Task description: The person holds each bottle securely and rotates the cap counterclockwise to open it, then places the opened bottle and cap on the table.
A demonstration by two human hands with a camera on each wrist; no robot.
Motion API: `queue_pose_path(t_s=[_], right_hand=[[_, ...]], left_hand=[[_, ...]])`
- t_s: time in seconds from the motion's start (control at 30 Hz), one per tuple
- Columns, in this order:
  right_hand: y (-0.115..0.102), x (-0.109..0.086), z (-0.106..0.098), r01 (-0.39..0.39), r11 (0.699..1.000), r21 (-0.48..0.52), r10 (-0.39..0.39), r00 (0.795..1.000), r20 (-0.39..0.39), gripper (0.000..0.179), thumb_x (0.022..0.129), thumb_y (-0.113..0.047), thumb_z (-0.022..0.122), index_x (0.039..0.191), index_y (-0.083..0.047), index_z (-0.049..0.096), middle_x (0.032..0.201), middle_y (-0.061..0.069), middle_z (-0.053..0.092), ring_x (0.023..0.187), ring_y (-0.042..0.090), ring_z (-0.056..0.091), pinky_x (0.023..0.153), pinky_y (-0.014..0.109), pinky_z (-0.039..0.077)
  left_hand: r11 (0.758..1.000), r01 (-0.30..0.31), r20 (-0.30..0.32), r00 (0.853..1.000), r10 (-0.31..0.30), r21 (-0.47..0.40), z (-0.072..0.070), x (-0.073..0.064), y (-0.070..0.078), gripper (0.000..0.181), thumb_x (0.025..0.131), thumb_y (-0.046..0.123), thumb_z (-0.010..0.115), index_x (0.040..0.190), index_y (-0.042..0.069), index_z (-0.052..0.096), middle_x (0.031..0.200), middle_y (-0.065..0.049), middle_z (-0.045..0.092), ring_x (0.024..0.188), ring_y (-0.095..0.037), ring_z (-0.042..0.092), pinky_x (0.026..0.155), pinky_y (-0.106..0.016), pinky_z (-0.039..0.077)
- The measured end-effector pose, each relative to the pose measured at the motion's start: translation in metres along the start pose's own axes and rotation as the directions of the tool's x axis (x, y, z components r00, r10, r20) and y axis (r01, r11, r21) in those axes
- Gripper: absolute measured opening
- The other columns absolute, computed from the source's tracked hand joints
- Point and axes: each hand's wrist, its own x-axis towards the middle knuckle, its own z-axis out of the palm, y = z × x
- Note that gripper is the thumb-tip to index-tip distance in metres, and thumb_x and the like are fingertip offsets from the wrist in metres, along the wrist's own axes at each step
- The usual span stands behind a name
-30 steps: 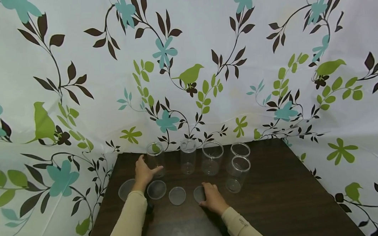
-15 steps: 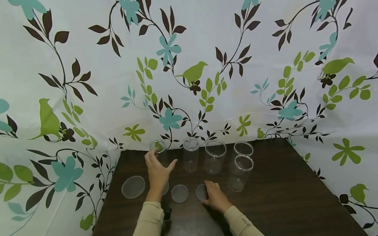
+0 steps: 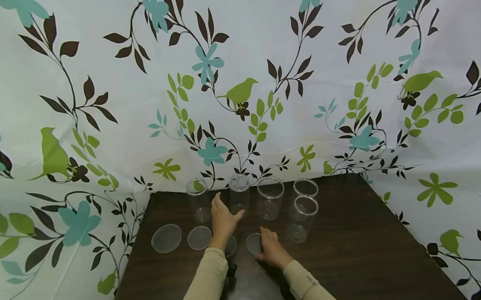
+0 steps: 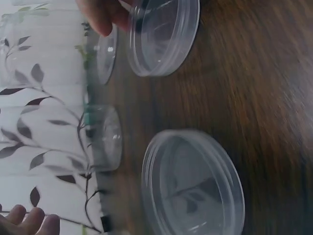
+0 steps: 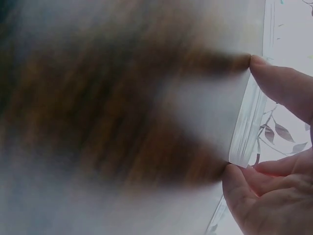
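Observation:
My left hand (image 3: 224, 221) is held over the table with fingers and thumb spread, in front of two clear jars (image 3: 198, 202) at the back; nothing is between its fingers. Its fingertips also show at the lower left of the left wrist view. My right hand (image 3: 273, 250) pinches a round clear lid (image 3: 253, 244) by its edge, thumb on one side and fingers on the other, low at the table. Another round lid (image 3: 231, 247) is partly hidden behind my left wrist. In the left wrist view, a lid (image 4: 193, 186) lies flat on the wood.
A large lid (image 3: 166, 238) and a smaller lid (image 3: 199, 238) lie at the left of the dark wooden table (image 3: 364, 252). More clear jars stand upright along the back, including a wide jar (image 3: 270, 207) and a front right jar (image 3: 302, 221). A patterned sheet (image 3: 240, 136) hangs behind.
My left hand has moved right, from beside the leftmost jar to in front of the gap between the first two jars. My right hand stays at the same lid.

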Motion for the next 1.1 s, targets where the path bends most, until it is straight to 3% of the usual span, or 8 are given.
queue_pose_path(t_s=[0.1, 0.27, 0.5, 0.63, 0.73, 0.87, 1.1], right_hand=[[0.001, 0.000, 0.001, 0.007, 1.000, -0.006, -0.007, 1.000, 0.004, 0.100, 0.072, -0.015, 0.094, 0.145, 0.019, 0.034, 0.144, 0.034, 0.043, 0.129, 0.050, 0.042, 0.101, 0.055, 0.045], [0.002, -0.001, 0.004, 0.014, 1.000, -0.002, -0.014, 1.000, -0.004, 0.100, 0.073, -0.018, 0.093, 0.146, 0.017, 0.034, 0.146, 0.033, 0.043, 0.129, 0.049, 0.042, 0.101, 0.055, 0.045], [0.003, -0.001, 0.007, 0.036, 0.998, -0.043, -0.037, 0.999, -0.032, 0.097, 0.073, -0.020, 0.093, 0.144, 0.017, 0.037, 0.144, 0.031, 0.046, 0.127, 0.046, 0.045, 0.102, 0.050, 0.046], [0.003, -0.003, 0.003, 0.034, 0.998, -0.046, -0.036, 0.998, -0.048, 0.095, 0.074, -0.020, 0.093, 0.143, 0.016, 0.039, 0.141, 0.030, 0.047, 0.125, 0.046, 0.046, 0.101, 0.050, 0.047], [0.002, -0.003, 0.001, 0.027, 0.999, -0.033, -0.029, 0.998, -0.052, 0.094, 0.074, -0.018, 0.093, 0.143, 0.016, 0.039, 0.141, 0.030, 0.047, 0.125, 0.047, 0.046, 0.101, 0.051, 0.046], [0.002, -0.002, 0.002, 0.023, 0.999, -0.029, -0.024, 0.998, -0.053, 0.094, 0.074, -0.018, 0.093, 0.143, 0.015, 0.039, 0.142, 0.030, 0.047, 0.126, 0.046, 0.045, 0.102, 0.051, 0.046], [0.004, -0.002, 0.002, 0.022, 0.999, -0.035, -0.023, 0.998, -0.054, 0.093, 0.074, -0.019, 0.093, 0.143, 0.015, 0.040, 0.141, 0.030, 0.047, 0.126, 0.047, 0.046, 0.102, 0.052, 0.046]], left_hand=[[0.999, 0.039, 0.007, 0.999, -0.040, 0.018, 0.009, 0.006, 0.000, 0.104, 0.076, 0.022, 0.092, 0.153, 0.000, 0.026, 0.153, -0.026, 0.032, 0.135, -0.049, 0.038, 0.100, -0.062, 0.043], [0.999, 0.045, 0.019, 0.999, -0.046, 0.012, 0.020, 0.020, -0.008, 0.107, 0.078, 0.024, 0.091, 0.157, 0.006, 0.022, 0.159, -0.021, 0.028, 0.137, -0.048, 0.037, 0.101, -0.062, 0.042], [0.998, 0.065, 0.070, 0.996, -0.063, -0.017, 0.023, 0.030, -0.017, 0.100, 0.083, 0.025, 0.086, 0.159, 0.010, 0.023, 0.153, -0.014, 0.047, 0.124, -0.044, 0.056, 0.096, -0.059, 0.047], [0.996, 0.074, 0.095, 0.992, -0.078, 0.042, 0.027, 0.032, -0.018, 0.098, 0.084, 0.031, 0.086, 0.160, 0.014, 0.026, 0.150, -0.014, 0.051, 0.126, -0.043, 0.055, 0.096, -0.067, 0.042], [0.997, 0.061, 0.122, 0.990, -0.066, 0.047, 0.029, 0.035, -0.020, 0.102, 0.081, 0.033, 0.087, 0.160, 0.015, 0.026, 0.153, -0.015, 0.047, 0.134, -0.042, 0.047, 0.103, -0.068, 0.037], [1.000, 0.019, 0.162, 0.987, -0.016, -0.019, 0.029, 0.039, -0.024, 0.097, 0.084, 0.031, 0.086, 0.159, 0.012, 0.028, 0.154, -0.016, 0.046, 0.139, -0.041, 0.044, 0.108, -0.058, 0.038], [0.999, -0.016, 0.127, 0.992, 0.022, -0.046, 0.024, 0.040, -0.024, 0.085, 0.083, 0.033, 0.086, 0.152, 0.010, 0.041, 0.142, -0.016, 0.055, 0.132, -0.038, 0.049, 0.105, -0.061, 0.039]])
